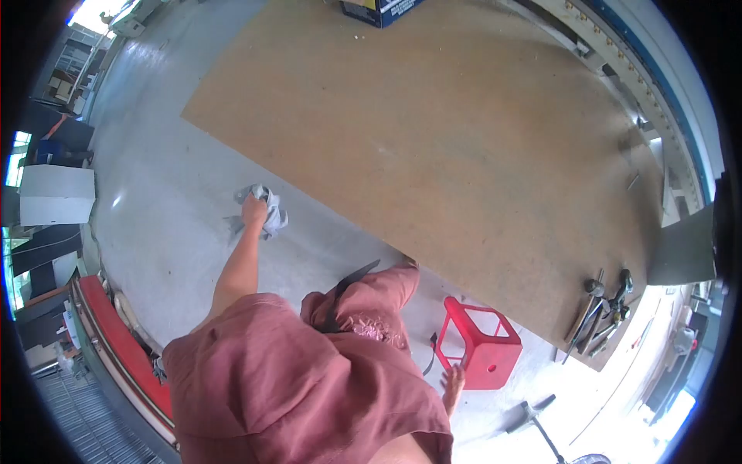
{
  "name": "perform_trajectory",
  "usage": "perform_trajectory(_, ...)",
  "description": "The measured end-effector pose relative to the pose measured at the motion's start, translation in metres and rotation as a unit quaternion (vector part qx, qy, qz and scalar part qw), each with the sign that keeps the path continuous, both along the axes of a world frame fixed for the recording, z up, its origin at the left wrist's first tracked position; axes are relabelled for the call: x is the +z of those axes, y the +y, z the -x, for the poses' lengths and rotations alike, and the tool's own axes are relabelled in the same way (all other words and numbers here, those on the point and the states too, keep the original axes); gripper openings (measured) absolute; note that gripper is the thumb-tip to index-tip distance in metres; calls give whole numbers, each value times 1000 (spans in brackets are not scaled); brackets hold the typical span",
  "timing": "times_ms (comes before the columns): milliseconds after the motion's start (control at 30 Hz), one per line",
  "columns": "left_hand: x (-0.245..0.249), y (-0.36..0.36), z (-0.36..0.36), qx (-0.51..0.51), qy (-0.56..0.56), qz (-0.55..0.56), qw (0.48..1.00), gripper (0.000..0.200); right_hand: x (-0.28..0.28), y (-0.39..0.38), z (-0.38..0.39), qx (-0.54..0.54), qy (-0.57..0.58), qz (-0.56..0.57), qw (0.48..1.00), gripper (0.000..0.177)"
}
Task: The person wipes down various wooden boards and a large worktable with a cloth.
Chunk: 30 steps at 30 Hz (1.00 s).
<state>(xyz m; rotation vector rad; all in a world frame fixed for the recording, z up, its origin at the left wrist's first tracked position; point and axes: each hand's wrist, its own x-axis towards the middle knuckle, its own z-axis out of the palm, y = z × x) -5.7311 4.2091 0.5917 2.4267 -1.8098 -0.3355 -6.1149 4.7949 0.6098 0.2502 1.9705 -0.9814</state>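
Note:
Low over the grey floor at the left, my left hand (255, 209) is closed on a crumpled light grey cloth (273, 215). My right hand (454, 380) is down by a red plastic stool (495, 362), fingers apart and right at its near edge. The stool lies tipped on its side, its open frame facing left and away. My pink clothing covers the lower middle of the view, beside a dark strap (357, 275).
A large brown board (433, 155) spreads across the floor ahead. Several hand tools (599, 317) lie on its right corner, and a dark blue box (380, 12) stands at its far edge. A hammer-like tool (533, 414) is at lower right; a red bench-like piece (124, 340) is at left.

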Motion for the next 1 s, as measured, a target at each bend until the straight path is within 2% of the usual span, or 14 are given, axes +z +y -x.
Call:
perform_trajectory(133, 38, -3, 66, -80, 186, 12, 979, 31, -25, 31, -94, 19, -88, 25, 996, 43)
perform_trajectory(167, 55, 0, 100, -89, 173, -32, 980, 27, -21, 30, -111, 47, -108, 15, 993, 42)
perform_trajectory(267, 58, -2, 186, -252, 271, -20, 929, 22, -3, 27, -133, 30, -89, -3, 996, 41)
perform_trajectory(300, 34, -10, 211, -303, 235, -26, 923, 21, 3, 20, -136, 24, -84, -13, 996, 41)
perform_trajectory(333, 37, -12, 231, -357, 288, 16, 888, 22, 7, 12, -140, 18, -80, -22, 996, 41)
perform_trajectory(433, 33, -29, 255, -463, 206, 34, 862, 30, 19, -16, -153, -2, -74, -53, 996, 41)
perform_trajectory(533, 0, -69, 207, -468, 162, -21, 869, 32, 23, -41, -180, -44, -66, -72, 994, 39)
perform_trajectory(600, -23, -106, 149, -407, 161, -44, 898, 30, 34, -85, -177, -42, -52, -85, 994, 39)
perform_trajectory(667, -25, -154, 71, -306, 96, -107, 941, 27, 50, -143, -180, 0, -44, -120, 992, 38)
perform_trajectory(700, -26, -176, 22, -314, 68, -37, 946, 23, 47, -166, -182, 4, -41, -120, 992, 38)
perform_trajectory(733, -22, -202, -25, -222, 19, -80, 972, 18, 42, -187, -187, 54, -48, -106, 992, 38)
perform_trajectory(833, -33, -292, -162, -61, -47, -61, 995, 18, 45, -265, -185, 132, -71, -55, 987, 37)
perform_trajectory(867, -13, -317, -186, -69, -57, -29, 996, 22, 49, -295, -185, 115, -78, -38, 990, 37)
perform_trajectory(1000, 17, -412, -151, -114, -24, 62, 991, 33, 45, -372, -201, 71, -72, -12, 995, 38)
